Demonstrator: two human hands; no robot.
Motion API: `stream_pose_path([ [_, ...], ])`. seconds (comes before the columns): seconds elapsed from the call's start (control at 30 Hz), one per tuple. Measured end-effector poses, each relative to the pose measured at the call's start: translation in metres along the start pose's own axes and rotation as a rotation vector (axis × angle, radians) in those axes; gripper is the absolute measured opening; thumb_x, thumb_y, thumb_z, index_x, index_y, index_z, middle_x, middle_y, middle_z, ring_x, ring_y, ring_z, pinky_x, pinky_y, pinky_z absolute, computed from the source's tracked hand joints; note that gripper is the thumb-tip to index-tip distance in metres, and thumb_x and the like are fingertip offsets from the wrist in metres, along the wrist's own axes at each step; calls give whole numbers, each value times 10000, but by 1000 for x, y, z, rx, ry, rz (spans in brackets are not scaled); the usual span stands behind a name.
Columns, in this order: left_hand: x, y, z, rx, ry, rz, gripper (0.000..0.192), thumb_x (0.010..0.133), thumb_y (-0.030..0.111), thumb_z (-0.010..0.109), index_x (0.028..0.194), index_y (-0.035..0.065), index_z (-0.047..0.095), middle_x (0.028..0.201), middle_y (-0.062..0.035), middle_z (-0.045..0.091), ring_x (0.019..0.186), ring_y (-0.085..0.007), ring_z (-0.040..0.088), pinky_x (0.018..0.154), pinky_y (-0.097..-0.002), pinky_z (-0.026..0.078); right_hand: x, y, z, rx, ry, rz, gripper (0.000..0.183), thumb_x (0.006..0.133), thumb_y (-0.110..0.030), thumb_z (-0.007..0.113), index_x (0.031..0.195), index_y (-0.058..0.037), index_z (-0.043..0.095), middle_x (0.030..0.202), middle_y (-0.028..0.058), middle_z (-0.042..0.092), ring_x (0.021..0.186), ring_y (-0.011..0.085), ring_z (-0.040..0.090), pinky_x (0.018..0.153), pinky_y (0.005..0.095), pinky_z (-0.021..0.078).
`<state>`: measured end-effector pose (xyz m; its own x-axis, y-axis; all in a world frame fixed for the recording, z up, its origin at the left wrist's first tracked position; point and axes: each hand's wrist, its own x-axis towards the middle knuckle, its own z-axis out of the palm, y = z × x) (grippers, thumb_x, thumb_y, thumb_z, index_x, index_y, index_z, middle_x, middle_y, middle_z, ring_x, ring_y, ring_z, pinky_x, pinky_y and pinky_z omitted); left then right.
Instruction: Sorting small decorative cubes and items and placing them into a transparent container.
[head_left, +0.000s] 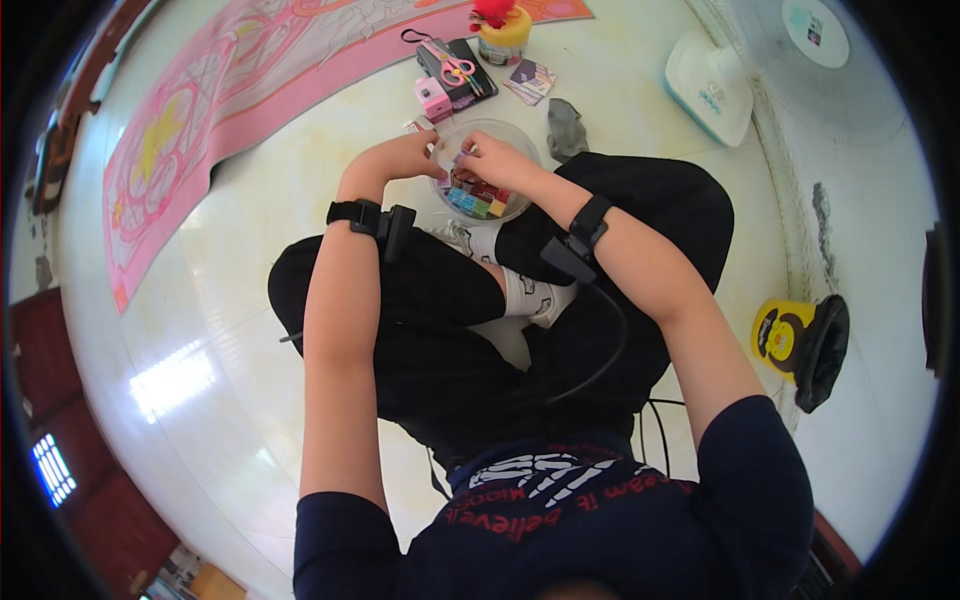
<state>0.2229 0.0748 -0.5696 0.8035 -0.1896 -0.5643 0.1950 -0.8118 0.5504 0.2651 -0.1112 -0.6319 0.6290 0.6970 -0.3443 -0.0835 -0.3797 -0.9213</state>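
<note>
A round clear plastic tub (531, 142) stands on the floor before my crossed legs. Small multicoloured blocks or packets (474, 202) lie inside it; their exact kind is hard to tell. My left hand (409, 156) is at the tub's left rim, thumb and fingers apart, close to a small pale pinkish piece; whether it grips that piece is unclear. Over the tub, my right hand (491, 159) has its fingers bent together near a small purple thing, and the fingertips are partly hidden. Both wrists wear black straps with small devices.
Beyond the tub lie pink scissors (456, 71) on a black case (484, 84), a pink box (432, 97), a yellow-lidded jar (504, 41), cards (531, 81) and a grey lump (566, 127). A pink mat (247, 120) spreads left; a fan base (709, 90) and yellow bin (781, 337) stand right.
</note>
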Motion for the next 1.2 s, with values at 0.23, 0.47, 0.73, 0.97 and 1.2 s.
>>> stream_pose_path([
  [0.23,-4,-3,2,-65,12,-35,646,722,268,708,1262,20,455,1086,-167,584,1003,-265,554,885,-342,416,-7,-14,6,-143,3,33,352,877,-288,537,1038,14,458,930,189,649,848,316,641,714,388,488],
  [0.47,1,0,3,-104,-19,-13,633,734,253,698,1276,35,455,1094,-164,584,1012,-254,550,901,-341,412,-5,-7,6,-310,27,28,287,904,-273,501,1033,-19,461,867,136,669,799,237,652,701,354,495],
  [0.73,4,-11,6,-87,9,-46,612,738,248,692,1267,36,470,1120,-115,588,1009,-238,542,907,-344,412,0,-3,13,-387,26,-17,293,912,-273,492,1054,-20,452,894,139,661,794,248,652,678,360,503],
  [0.97,-2,0,2,-131,-27,-37,622,735,256,698,1268,37,465,1118,-127,586,1024,-241,536,910,-343,408,4,-2,9,-58,-124,134,390,886,-255,515,1117,49,437,991,239,609,919,341,611,794,396,474],
  [1.2,-6,2,1,-93,-10,-60,644,740,307,695,1278,42,459,1108,-150,583,1030,-251,535,916,-346,400,-3,7,8,-658,126,-330,254,799,-179,586,1035,-85,593,938,161,644,882,351,616,759,424,493],
])
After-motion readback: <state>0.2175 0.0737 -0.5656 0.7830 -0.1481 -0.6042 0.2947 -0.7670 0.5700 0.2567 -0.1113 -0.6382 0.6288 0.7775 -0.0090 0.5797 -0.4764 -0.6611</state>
